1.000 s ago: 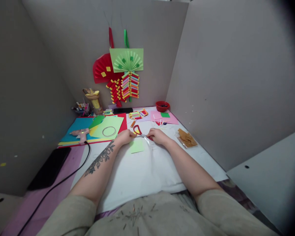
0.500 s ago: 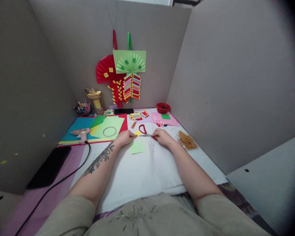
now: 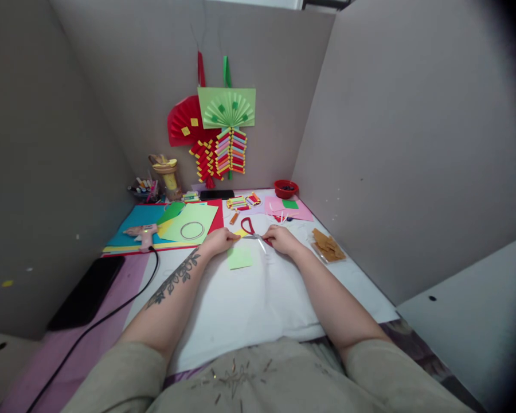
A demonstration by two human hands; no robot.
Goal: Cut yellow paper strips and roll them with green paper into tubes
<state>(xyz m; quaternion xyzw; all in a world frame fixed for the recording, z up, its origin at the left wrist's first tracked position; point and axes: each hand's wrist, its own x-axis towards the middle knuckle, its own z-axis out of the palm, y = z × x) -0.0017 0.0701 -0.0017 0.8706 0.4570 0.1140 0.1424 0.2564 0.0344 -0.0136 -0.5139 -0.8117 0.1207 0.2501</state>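
In the head view, my right hand (image 3: pixel 281 239) grips one red handle of a pair of scissors (image 3: pixel 252 236) above the white table covering. The scissors are spread wide, with the other red loop standing up at the back. One blade points left toward my left hand (image 3: pixel 219 241), the other slants down to the right. My left thumb and fingers are pinched together close to that blade's tip; what lies between them is too small to make out. A yellow piece of paper (image 3: pixel 241 233) shows just behind the blade. In front lies a light green paper square (image 3: pixel 239 258).
Coloured paper sheets (image 3: pixel 133 221), a pink glue gun (image 3: pixel 144 232) and its black cord are on the left. Brown pieces in a clear tray (image 3: pixel 328 246) lie right. A red bowl (image 3: pixel 286 189) stands at the back, below hanging paper fans (image 3: pixel 184 117). Grey partitions surround the table.
The scissors have shifted slightly left and turned a little, their free handle moving left. My right hand has moved slightly left with them. My left hand stays almost where it was.
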